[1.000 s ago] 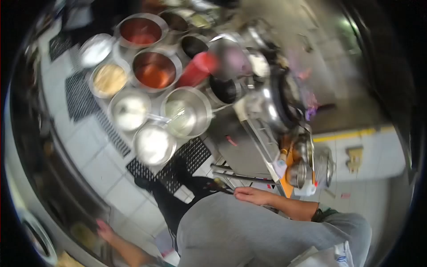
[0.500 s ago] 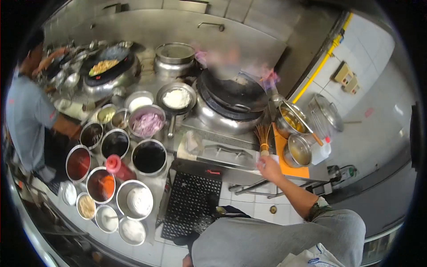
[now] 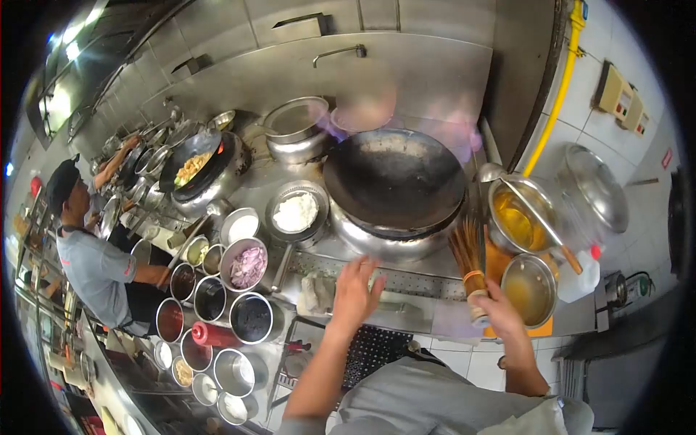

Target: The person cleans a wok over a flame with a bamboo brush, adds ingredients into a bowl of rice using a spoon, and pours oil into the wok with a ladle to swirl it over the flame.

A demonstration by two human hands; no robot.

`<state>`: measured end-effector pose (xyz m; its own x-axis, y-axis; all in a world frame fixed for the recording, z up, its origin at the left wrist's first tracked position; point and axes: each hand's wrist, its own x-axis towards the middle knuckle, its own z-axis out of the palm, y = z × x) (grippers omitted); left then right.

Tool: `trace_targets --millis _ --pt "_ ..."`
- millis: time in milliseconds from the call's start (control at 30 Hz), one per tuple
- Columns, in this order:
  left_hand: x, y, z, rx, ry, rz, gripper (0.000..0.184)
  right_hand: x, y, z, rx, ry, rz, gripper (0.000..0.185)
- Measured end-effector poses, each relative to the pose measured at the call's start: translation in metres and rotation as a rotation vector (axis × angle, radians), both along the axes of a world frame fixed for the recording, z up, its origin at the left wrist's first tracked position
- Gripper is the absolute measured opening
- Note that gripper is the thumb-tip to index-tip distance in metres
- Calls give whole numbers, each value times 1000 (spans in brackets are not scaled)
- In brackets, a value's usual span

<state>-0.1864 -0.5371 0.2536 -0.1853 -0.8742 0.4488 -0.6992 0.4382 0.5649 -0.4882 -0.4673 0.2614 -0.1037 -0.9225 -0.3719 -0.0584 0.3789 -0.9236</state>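
Note:
My right hand is closed around the handle of a bamboo wok brush, its bristles pointing up beside the stove. My left hand is raised over the stove's front edge with its fingers apart, holding nothing. Beyond it a dark wok sits on the burner, with bluish-pink flames behind its rim. Left of the wok stands a pan with a strainer and white food in it. A folded cloth lies near my left hand.
Bowls of yellow liquid and cloudy liquid stand at right, with a ladle across one. Several seasoning pots and a red squeeze bottle crowd the left. A co-worker stands far left, near another wok with food.
My left hand has risen from the bottom edge to the stove front. My right hand still grips the brush. The view has tilted upward, and the wok's inside shows more clearly.

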Motion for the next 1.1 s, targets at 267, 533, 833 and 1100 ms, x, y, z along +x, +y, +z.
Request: trace_targets --millis 267,533,833,1100 --pt "-56 -105 -18 -51 -121 -42 23 -34 -124 119 -560 -549 -34 71" --pt "-62 -120 -41 -79 -145 -81 26 34 -324 41 -310 1147 -137 42" --pt "-56 -117 -40 -34 -68 -84 24 19 -308 21 -153 1508 105 51" --pt "-38 -129 -45 -45 -11 -181 23 114 -276 11 -168 779 634 62"
